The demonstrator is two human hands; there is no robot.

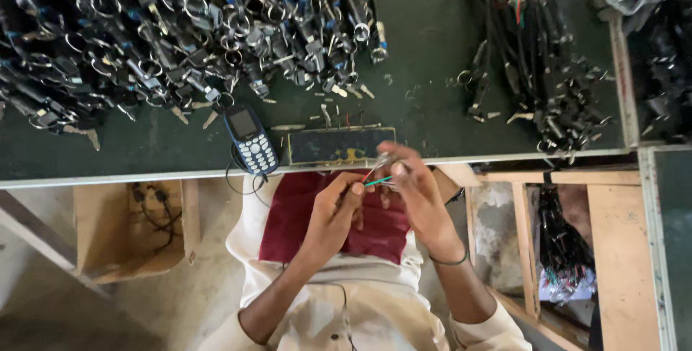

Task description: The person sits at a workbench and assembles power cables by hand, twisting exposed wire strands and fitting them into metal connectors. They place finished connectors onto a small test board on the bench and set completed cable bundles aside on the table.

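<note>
On the bench (432, 48) I see one key pile (180, 27) at the far left corner and another pile (533, 55) at the far right. The phone (250, 138) lies on the near edge, with the plate (339, 145) just right of it. My hands (382, 200) are before that edge.

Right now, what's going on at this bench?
A seated person works just below the edge of a green-topped table. The left hand pinches red and green wires, while the right hand holds a small metal part at their other end. A mobile phone and a flat dark board lie at the table edge, with piles of keyed wire assemblies behind them.
</note>
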